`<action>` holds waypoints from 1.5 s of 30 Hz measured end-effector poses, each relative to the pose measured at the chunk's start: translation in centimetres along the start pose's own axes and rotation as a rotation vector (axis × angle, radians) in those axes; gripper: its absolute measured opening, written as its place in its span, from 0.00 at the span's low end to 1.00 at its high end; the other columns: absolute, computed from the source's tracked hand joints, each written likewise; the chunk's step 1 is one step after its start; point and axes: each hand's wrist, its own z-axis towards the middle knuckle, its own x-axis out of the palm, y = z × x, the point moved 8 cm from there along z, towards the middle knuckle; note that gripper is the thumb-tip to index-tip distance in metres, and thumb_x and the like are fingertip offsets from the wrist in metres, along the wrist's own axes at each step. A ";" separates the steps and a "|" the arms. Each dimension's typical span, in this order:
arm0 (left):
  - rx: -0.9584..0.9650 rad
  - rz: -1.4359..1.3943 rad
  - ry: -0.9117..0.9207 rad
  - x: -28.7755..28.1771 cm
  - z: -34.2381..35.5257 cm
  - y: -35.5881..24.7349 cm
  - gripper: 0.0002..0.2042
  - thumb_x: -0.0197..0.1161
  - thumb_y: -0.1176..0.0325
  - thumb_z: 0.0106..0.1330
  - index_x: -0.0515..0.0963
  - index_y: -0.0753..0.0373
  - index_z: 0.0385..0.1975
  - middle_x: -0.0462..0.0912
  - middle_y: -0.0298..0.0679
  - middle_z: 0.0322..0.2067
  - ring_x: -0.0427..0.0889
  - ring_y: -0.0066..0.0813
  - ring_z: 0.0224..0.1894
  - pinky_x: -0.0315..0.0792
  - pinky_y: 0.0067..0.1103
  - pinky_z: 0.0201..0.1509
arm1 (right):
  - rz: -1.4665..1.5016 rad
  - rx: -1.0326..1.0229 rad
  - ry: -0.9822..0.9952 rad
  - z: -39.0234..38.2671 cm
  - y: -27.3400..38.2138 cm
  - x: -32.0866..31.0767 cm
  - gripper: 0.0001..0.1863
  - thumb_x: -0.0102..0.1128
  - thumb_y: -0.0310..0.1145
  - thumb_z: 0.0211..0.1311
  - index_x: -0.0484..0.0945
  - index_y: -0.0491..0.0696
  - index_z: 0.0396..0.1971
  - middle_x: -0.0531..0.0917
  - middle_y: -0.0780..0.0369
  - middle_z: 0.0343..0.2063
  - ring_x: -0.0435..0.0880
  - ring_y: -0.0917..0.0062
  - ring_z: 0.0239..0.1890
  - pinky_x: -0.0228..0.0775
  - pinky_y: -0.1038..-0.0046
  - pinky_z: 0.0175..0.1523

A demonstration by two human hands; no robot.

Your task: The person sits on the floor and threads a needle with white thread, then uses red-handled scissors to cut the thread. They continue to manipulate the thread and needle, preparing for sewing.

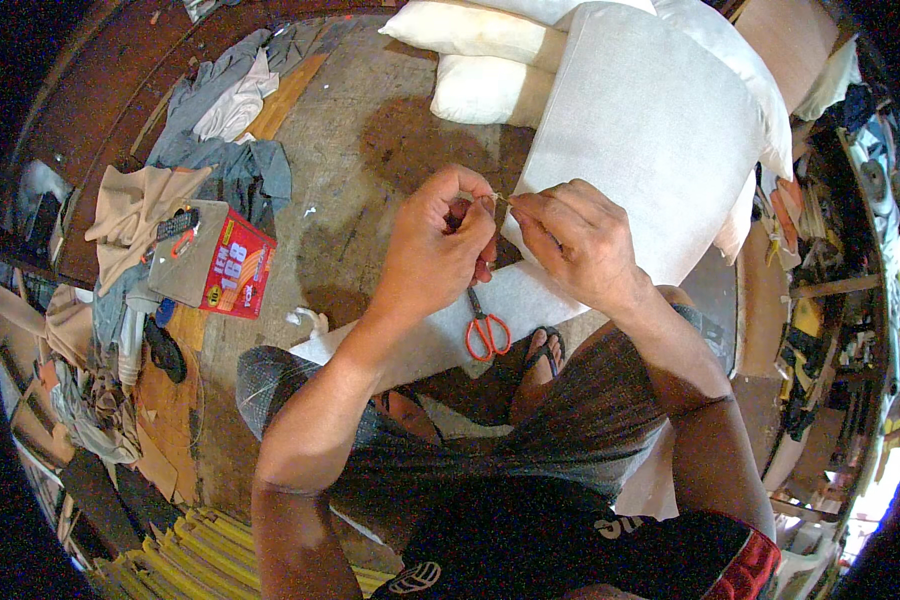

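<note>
A broad cushion [655, 130], pale, finely woven and rounded at the edges, lies within reach, presumably for convenience. The left hand [438, 235] and right hand [582, 240] nearly meet, fingertips pinched. Below the left, scissors [487, 338] show looped orange handles—held or resting, unclear. Between the fingertips: a thin yellowish piece [502, 199], probably pinched for fine control.

Can't make out that tiny thing [503, 200] pinched between left hand [440, 235] and right hand [580, 245], just above the scissors [487, 356], way too small. Their blades are mostly lost behind the left hand. Yellow slats [190, 555] below-left of the scissors get chopped by the bottom edge; clutter [820, 370] far right of them is too blurry.
</note>
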 end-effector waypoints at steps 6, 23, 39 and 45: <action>-0.068 -0.018 0.013 0.0 -0.4 0.1 0.02 0.55 0.69 0.71 0.72 0.58 0.36 0.73 0.32 0.14 0.71 0.18 0.11 0.63 0.18 0.11 | -0.011 0.003 0.002 0.0 0.1 0.0 0.09 0.66 0.20 0.49 0.82 0.44 0.33 0.83 0.59 0.26 0.81 0.69 0.28 0.74 0.69 0.32; -0.221 -0.226 -0.101 -0.4 -0.6 2.1 0.01 0.57 0.70 0.68 0.75 0.57 0.36 0.69 0.29 0.14 0.68 0.16 0.11 0.58 0.18 0.09 | 0.005 0.026 -0.024 -0.2 0.1 0.8 0.08 0.63 0.19 0.49 0.80 0.44 0.32 0.80 0.60 0.23 0.79 0.67 0.26 0.72 0.67 0.31; -0.328 -0.384 -0.090 -0.4 -0.2 4.1 0.04 0.53 0.69 0.71 0.76 0.57 0.37 0.70 0.30 0.11 0.64 0.16 0.08 0.52 0.18 0.07 | 0.014 0.162 -0.063 -0.4 -1.2 0.8 0.07 0.61 0.21 0.53 0.80 0.43 0.33 0.83 0.58 0.27 0.82 0.65 0.28 0.75 0.66 0.34; -0.191 -0.251 -0.089 -0.4 -0.3 1.8 0.08 0.52 0.66 0.74 0.77 0.55 0.45 0.69 0.29 0.12 0.63 0.15 0.08 0.52 0.17 0.08 | 0.033 0.123 -0.076 -0.2 -1.5 0.6 0.07 0.61 0.20 0.52 0.81 0.43 0.33 0.83 0.58 0.27 0.83 0.65 0.29 0.75 0.67 0.35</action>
